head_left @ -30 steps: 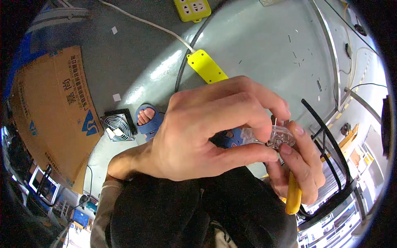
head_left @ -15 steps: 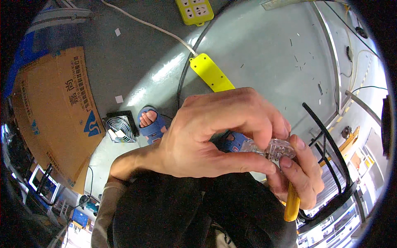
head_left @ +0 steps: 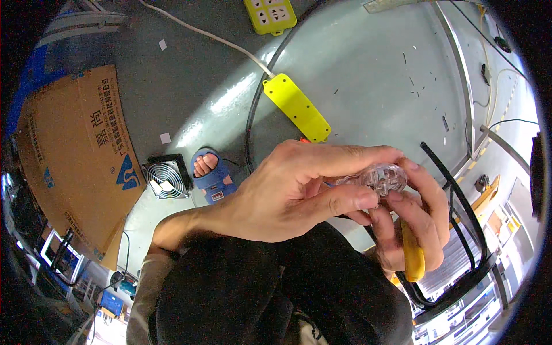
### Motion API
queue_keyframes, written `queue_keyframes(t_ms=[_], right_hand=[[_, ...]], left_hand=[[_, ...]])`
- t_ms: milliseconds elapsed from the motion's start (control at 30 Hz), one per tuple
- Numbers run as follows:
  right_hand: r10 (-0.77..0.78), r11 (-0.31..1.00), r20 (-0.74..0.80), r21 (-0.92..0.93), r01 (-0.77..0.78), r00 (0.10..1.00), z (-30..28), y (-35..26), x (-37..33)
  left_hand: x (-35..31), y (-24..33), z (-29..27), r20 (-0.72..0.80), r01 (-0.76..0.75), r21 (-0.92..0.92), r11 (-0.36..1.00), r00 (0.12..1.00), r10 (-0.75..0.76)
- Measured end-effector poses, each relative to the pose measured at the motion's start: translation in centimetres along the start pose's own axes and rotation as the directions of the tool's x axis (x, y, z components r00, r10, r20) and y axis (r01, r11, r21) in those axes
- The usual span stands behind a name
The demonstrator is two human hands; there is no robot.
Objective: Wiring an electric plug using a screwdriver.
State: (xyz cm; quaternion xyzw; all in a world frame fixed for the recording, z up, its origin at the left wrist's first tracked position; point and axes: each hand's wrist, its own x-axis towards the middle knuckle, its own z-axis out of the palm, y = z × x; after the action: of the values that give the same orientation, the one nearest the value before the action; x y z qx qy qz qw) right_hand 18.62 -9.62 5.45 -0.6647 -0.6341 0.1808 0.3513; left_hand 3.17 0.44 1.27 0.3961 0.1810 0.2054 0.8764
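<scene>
A small clear plastic piece [head_left: 386, 179], which looks like a power plug housing with inner parts showing through, is held up above my lap between both hands. My left hand [head_left: 287, 195] reaches in from the left and pinches its near end between thumb and fingers. From the right, my right hand [head_left: 420, 224] grips its other side with the fingertips. The same right hand keeps a yellow-handled tool [head_left: 413, 256] tucked under its fingers, handle pointing down; the tool's tip is hidden.
Ahead on the grey floor lie a yellow-green power strip [head_left: 296, 106] and another with sockets [head_left: 271, 14], with a white cable and a black one. A cooling fan [head_left: 167, 178] sits beside my sandalled foot [head_left: 210, 172]. A cardboard box [head_left: 80, 167] stands left, a black metal frame [head_left: 460, 207] right.
My left hand has turned and lowered a little, its fingers now straighter over the clear piece. The piece has tilted and risen slightly, and the yellow handle has shifted up.
</scene>
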Motion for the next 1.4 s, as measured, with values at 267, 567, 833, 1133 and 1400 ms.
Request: queue_keyframes(t_ms=[267,567,833,1133,1400], right_hand=[[-0.031,0.998,-0.148,-0.064,0.021,0.989,0.9,-0.6,0.5],[-0.001,0.999,-0.160,-0.044,-0.006,0.987,2.1,0.5,0.8],[0.138,0.990,-0.121,-0.022,-0.142,0.983,2.4,0.3,0.9],[0.250,0.967,-0.161,0.002,-0.253,0.955,2.9,0.1,0.8],[0.280,0.952,-0.114,-0.093,-0.290,0.953,2.6,0.1,1.1]], left_hand=[[0.4,-1.4,-0.1,-0.026,0.060,0.048,0.997,0.998,-0.058],[0.4,-2.5,0.4,0.012,0.279,-0.431,0.858,0.953,-0.304],[0.3,-2.6,0.4,-0.011,0.288,-0.624,0.726,0.926,-0.377],[0.3,-2.7,0.4,-0.035,0.306,-0.599,0.740,0.914,-0.405],[0.0,-3.0,0.8,-0.100,0.285,-0.440,0.851,0.927,-0.362]])
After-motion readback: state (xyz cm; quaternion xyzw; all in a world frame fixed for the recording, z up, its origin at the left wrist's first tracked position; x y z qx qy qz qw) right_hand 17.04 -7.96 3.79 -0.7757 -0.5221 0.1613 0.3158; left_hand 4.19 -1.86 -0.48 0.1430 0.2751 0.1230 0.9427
